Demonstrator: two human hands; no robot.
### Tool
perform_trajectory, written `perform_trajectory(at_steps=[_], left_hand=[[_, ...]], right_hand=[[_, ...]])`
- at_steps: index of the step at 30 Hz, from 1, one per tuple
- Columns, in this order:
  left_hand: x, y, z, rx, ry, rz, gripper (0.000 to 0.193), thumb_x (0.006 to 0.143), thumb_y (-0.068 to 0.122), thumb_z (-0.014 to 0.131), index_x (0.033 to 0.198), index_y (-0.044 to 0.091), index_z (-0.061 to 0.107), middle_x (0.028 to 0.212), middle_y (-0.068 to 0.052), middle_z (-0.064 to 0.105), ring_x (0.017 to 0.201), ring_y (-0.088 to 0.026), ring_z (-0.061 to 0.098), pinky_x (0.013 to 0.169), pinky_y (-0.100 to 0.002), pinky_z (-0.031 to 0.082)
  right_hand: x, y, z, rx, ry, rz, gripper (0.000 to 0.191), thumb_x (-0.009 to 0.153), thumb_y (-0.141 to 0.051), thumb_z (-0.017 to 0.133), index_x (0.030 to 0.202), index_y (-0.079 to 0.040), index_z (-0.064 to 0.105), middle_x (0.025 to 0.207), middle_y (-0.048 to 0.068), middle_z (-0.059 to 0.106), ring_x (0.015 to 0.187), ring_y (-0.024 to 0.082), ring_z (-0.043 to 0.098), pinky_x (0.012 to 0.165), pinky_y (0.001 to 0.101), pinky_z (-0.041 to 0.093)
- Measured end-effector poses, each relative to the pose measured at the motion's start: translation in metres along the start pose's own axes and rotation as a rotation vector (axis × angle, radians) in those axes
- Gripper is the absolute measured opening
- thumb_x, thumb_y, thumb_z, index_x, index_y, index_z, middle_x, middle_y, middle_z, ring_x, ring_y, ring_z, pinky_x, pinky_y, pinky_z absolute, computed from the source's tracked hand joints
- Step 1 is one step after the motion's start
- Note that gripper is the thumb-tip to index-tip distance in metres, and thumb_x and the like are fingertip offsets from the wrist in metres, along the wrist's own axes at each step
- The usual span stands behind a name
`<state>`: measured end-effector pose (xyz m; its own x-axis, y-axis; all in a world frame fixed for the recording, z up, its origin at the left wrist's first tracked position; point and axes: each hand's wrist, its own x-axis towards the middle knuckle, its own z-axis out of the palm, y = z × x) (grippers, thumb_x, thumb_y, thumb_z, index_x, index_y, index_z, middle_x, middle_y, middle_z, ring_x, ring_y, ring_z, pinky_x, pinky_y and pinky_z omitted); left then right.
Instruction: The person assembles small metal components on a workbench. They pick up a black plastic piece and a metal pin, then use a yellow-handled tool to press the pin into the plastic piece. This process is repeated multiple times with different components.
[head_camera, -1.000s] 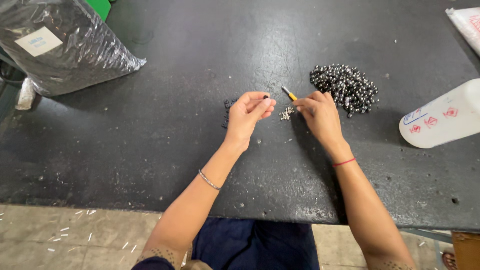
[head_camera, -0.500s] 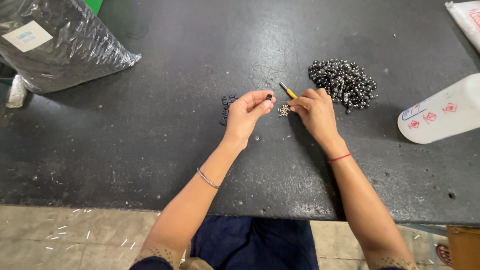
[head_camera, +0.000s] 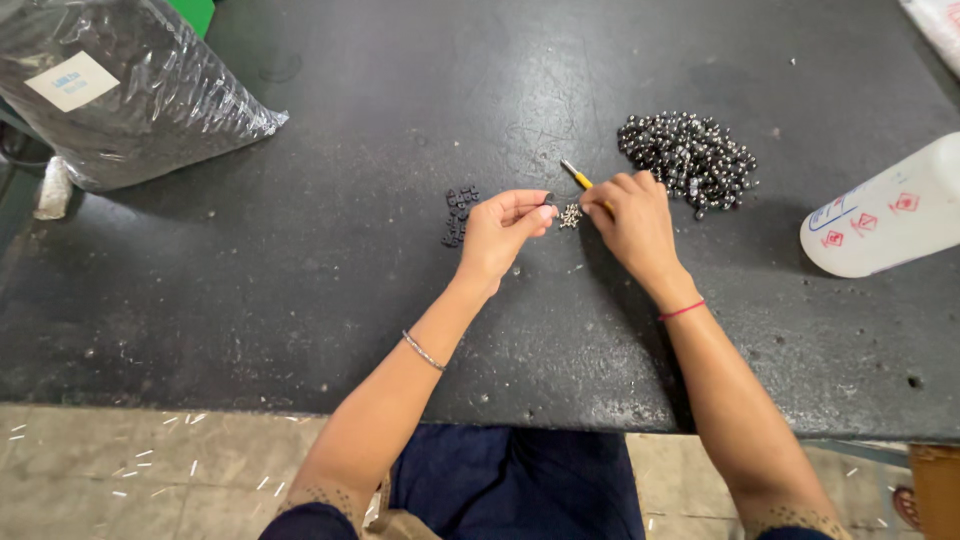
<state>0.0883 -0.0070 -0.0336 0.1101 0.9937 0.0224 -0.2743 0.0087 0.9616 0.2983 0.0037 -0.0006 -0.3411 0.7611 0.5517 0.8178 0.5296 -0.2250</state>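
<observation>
A small silvery cluster of parts (head_camera: 570, 215) is seen on the dark table (head_camera: 300, 300), lying between the two hands and just beside the fingertips of each. The left hand (head_camera: 505, 232) is held with its fingers drawn narrowly together, and a tiny dark piece appears to be pinched at their tips, though it is too small to be made out surely. The right hand (head_camera: 632, 215) is closed around a thin yellow-handled tool (head_camera: 577, 177), whose tip projects up and to the left past the knuckles. A small group of dark pieces (head_camera: 458, 215) is laid just to the left of the left hand, and a larger heap of shiny dark beads (head_camera: 690, 160) is piled just beyond the right hand, up and to the right.

The table is black, scuffed and speckled, and its near edge is met by a pale tiled floor (head_camera: 120, 470) strewn with small white scraps.

At the far left corner a large clear plastic bag (head_camera: 150, 90) with dark contents is slumped on the table; a pale rectangular label (head_camera: 72, 80) with small blue print is stuck on it. At the right edge a white plastic bottle (head_camera: 885, 215) is laid on its side, marked with red diamond-shaped symbols and a blue outline. A corner of a white package (head_camera: 940, 25) is glimpsed at the top right.
</observation>
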Motion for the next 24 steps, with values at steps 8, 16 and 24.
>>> perform_trajectory(at_steps=[8,16,24], left_hand=[[0.004,-0.003,-0.001,0.035,0.038,-0.006,0.023,0.088,0.008,0.079,0.106,-0.004,0.071,0.091,-0.008,0.075,0.081,-0.011,0.071,0.075,-0.026,0.059],[0.003,-0.007,0.000,0.068,0.003,0.021,0.019,0.089,0.007,0.078,0.104,-0.003,0.071,0.091,-0.007,0.075,0.081,-0.011,0.070,0.075,-0.025,0.058],[0.005,-0.007,0.002,0.107,0.006,0.020,0.017,0.088,0.003,0.077,0.102,-0.003,0.072,0.093,-0.006,0.076,0.083,-0.010,0.070,0.076,-0.024,0.058]], right_hand=[[0.004,-0.031,-0.007,0.488,-0.011,0.228,0.014,0.092,-0.010,0.077,0.105,-0.004,0.073,0.091,0.008,0.075,0.078,0.017,0.072,0.075,0.0310,0.057],[0.004,-0.035,-0.011,0.488,-0.014,0.172,0.013,0.092,-0.009,0.078,0.103,-0.002,0.073,0.092,0.009,0.075,0.080,0.017,0.072,0.074,0.0301,0.058],[0.005,-0.031,-0.009,0.508,-0.063,0.211,0.012,0.091,-0.010,0.076,0.101,-0.003,0.074,0.093,0.008,0.077,0.079,0.016,0.073,0.072,0.0294,0.058]])
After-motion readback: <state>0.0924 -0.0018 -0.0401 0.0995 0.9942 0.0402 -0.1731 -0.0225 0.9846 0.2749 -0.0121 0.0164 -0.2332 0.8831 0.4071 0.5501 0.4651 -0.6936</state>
